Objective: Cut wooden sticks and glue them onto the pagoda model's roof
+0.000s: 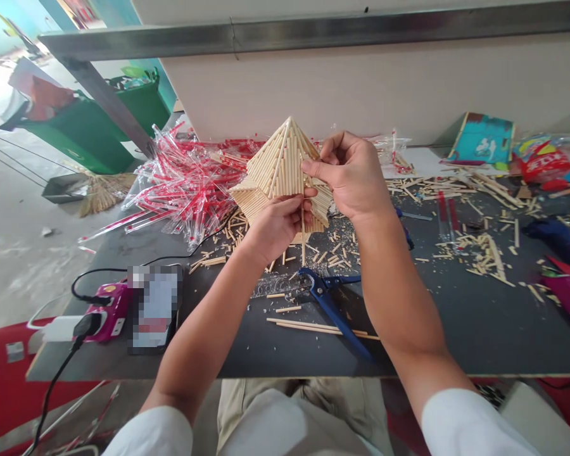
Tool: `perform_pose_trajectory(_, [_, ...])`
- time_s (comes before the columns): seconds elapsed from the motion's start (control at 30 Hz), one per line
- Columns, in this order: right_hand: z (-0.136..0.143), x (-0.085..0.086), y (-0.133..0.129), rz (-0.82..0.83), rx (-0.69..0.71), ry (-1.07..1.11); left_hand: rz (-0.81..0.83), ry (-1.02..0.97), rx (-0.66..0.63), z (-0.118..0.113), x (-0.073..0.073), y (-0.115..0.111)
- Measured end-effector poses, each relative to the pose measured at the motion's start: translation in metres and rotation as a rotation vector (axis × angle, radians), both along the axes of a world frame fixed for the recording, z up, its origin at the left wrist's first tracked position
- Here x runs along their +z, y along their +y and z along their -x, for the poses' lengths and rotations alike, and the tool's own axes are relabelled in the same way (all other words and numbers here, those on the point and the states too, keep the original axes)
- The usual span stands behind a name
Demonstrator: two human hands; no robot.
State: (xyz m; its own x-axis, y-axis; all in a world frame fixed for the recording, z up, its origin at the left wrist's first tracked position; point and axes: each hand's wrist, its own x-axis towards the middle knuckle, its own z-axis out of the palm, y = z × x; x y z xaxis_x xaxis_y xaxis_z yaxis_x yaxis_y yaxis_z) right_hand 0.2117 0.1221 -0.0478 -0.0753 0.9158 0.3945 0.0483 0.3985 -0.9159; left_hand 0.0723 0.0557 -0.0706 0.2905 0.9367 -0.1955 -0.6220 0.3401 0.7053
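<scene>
A pointed model built of thin wooden sticks is held up above the table, its peak at the top and wider ribbed parts below. My left hand is closed around its lower front, fingers curled by a stick that hangs down. At the model's right side my right hand is pinched, thumb and forefinger against the upper right slope; whatever small piece is between them is too small to tell. Under the hands lie blue-handled cutters, a clear ruler and a few long sticks.
Red and clear plastic wrappers are heaped at the left back. A phone and a magenta power strip lie at the left front. Cut stick pieces are scattered at right, near a teal packet. A metal bar crosses behind.
</scene>
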Motion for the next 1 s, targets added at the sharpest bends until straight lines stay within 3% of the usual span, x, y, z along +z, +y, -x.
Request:
perform_pose_trajectory(0.43, [-0.005,-0.014,0.013,-0.114,0.047,-0.013,-0.015,-0.058,-0.034,0.002,-0.002,0.0])
perform_pose_trajectory(0.77, [-0.006,-0.015,0.012,-0.131,0.02,-0.065,0.022,-0.102,-0.04,-0.001,-0.005,0.002])
perform_pose_trajectory(1.0, [-0.007,-0.017,0.014,-0.145,0.011,-0.094,0.047,-0.112,0.023,-0.008,-0.001,-0.003])
